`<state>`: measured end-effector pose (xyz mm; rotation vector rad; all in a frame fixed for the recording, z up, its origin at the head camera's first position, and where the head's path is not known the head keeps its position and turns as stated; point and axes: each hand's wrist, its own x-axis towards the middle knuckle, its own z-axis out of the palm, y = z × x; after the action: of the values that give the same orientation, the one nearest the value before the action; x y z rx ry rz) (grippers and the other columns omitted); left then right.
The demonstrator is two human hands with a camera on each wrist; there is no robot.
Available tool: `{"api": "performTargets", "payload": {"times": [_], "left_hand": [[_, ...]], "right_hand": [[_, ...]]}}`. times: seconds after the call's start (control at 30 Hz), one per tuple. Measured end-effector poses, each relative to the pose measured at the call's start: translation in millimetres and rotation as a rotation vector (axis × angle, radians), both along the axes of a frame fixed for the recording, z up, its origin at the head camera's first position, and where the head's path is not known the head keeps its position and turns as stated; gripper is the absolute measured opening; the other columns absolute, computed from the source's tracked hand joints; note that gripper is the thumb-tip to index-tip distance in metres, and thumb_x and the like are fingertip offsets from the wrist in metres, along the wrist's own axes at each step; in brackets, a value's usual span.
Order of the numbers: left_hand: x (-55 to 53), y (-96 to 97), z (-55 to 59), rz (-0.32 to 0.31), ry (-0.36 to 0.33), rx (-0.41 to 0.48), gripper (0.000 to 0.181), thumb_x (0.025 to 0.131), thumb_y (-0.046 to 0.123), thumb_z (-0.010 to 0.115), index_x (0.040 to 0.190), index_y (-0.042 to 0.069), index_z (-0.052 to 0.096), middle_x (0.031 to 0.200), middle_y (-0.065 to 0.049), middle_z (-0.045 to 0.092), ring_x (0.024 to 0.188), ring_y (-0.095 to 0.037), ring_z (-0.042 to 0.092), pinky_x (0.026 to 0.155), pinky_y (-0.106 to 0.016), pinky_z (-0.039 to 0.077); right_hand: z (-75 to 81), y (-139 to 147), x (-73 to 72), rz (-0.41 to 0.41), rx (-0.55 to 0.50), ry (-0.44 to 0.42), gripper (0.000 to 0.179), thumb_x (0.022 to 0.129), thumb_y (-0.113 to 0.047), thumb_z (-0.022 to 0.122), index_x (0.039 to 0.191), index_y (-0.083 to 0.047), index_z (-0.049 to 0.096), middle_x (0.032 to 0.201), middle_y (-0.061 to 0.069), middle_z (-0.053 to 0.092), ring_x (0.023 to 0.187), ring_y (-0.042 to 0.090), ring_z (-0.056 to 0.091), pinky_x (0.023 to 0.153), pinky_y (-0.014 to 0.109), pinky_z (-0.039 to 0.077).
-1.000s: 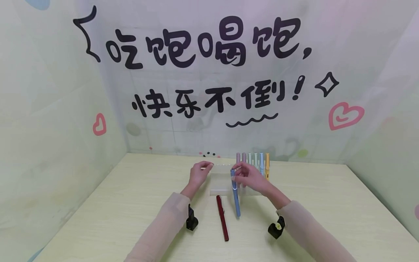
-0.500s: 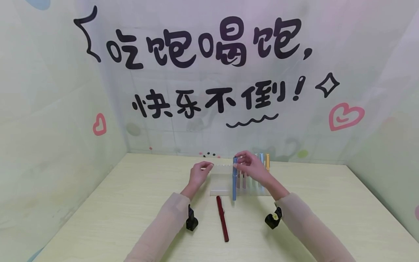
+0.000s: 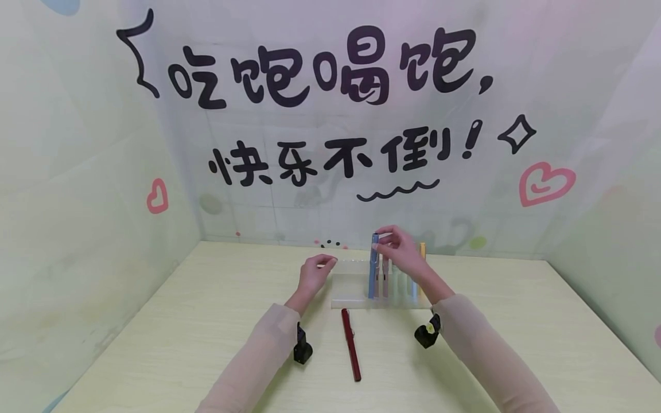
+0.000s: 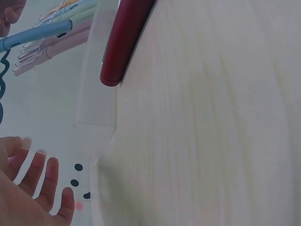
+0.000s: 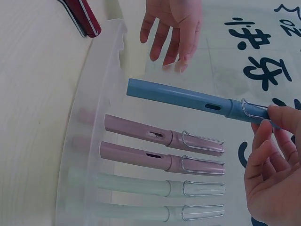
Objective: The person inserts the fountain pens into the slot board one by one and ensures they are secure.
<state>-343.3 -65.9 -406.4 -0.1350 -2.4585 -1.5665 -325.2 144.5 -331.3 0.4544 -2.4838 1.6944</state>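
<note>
My right hand [image 3: 407, 253] pinches a blue fountain pen [image 3: 372, 272] near its clip end, thumb against fingers. The pen stands nearly upright over a clear plastic pen rack [image 3: 347, 303], left of the pens in it. In the right wrist view, the pen's lower end [image 5: 136, 88] is close above the rack's slotted base [image 5: 87, 89]. Pink pens [image 5: 136, 129] and pale green pens [image 5: 134, 182] stand beside it. My left hand [image 3: 314, 275] holds the rack's upper left corner between thumb and fingertips.
A dark red pen [image 3: 351, 347] lies on the table in front of the rack. An orange pen [image 3: 423, 252] stands at the rack's right end. Behind the table hangs a printed cloth backdrop [image 3: 330, 218].
My right hand has raised the blue pen and carried it back to the rack, turning it more upright. The left hand and the red pen have stayed in place.
</note>
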Motion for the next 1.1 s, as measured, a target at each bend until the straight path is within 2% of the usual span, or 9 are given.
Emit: {"api": "performTargets", "payload": {"times": [0.1, 0.2, 0.5, 0.63, 0.83, 1.1], "left_hand": [[0.6, 0.4, 0.3, -0.001, 0.005, -0.004, 0.019, 0.087, 0.019, 0.056, 0.096, 0.005, 0.065, 0.092, -0.006, 0.062, 0.087, -0.021, 0.057, 0.073, -0.032, 0.047], [0.9, 0.4, 0.6, 0.001, 0.007, -0.005, 0.019, 0.087, 0.019, 0.057, 0.096, 0.005, 0.065, 0.092, -0.006, 0.062, 0.087, -0.021, 0.057, 0.072, -0.032, 0.047], [0.4, 0.1, 0.4, 0.005, 0.007, -0.003, 0.019, 0.087, 0.019, 0.057, 0.096, 0.005, 0.065, 0.091, -0.006, 0.062, 0.086, -0.020, 0.057, 0.072, -0.032, 0.047], [0.3, 0.2, 0.7, 0.006, -0.001, -0.001, 0.019, 0.087, 0.019, 0.057, 0.096, 0.005, 0.065, 0.091, -0.006, 0.062, 0.086, -0.020, 0.057, 0.072, -0.031, 0.047], [0.3, 0.3, 1.4, 0.008, -0.003, -0.003, 0.019, 0.087, 0.019, 0.056, 0.096, 0.005, 0.065, 0.091, -0.006, 0.061, 0.087, -0.020, 0.057, 0.074, -0.032, 0.047], [-0.6, 0.1, -0.6, 0.005, 0.006, -0.005, 0.019, 0.087, 0.019, 0.057, 0.096, 0.004, 0.065, 0.091, -0.007, 0.062, 0.087, -0.021, 0.057, 0.074, -0.032, 0.047]], "right_hand": [[0.5, 0, -2.6, -0.014, -0.021, 0.024, 0.035, 0.083, -0.017, 0.062, 0.114, -0.005, 0.049, 0.100, 0.016, 0.057, 0.080, 0.040, 0.053, 0.069, 0.048, 0.045], [0.7, 0, -5.0, -0.025, -0.028, 0.039, 0.035, 0.083, -0.016, 0.062, 0.114, -0.004, 0.049, 0.101, 0.016, 0.057, 0.079, 0.039, 0.053, 0.069, 0.047, 0.045], [-12.0, -1, -9.0, -0.056, -0.049, 0.116, 0.028, 0.081, -0.012, 0.064, 0.106, -0.007, 0.052, 0.093, 0.012, 0.060, 0.072, 0.034, 0.055, 0.060, 0.042, 0.048], [-16.7, -2, -7.6, -0.034, -0.070, 0.098, 0.028, 0.081, -0.008, 0.062, 0.107, -0.004, 0.051, 0.095, 0.014, 0.059, 0.074, 0.035, 0.054, 0.063, 0.043, 0.048], [-24.0, -2, -9.7, -0.041, -0.041, 0.079, 0.030, 0.081, -0.008, 0.063, 0.108, -0.002, 0.050, 0.097, 0.016, 0.059, 0.074, 0.034, 0.055, 0.063, 0.047, 0.047], [-31.3, -3, -7.4, -0.049, -0.006, 0.082, 0.029, 0.082, -0.009, 0.062, 0.108, -0.004, 0.051, 0.097, 0.014, 0.059, 0.066, 0.020, 0.051, 0.057, 0.041, 0.049]]}}
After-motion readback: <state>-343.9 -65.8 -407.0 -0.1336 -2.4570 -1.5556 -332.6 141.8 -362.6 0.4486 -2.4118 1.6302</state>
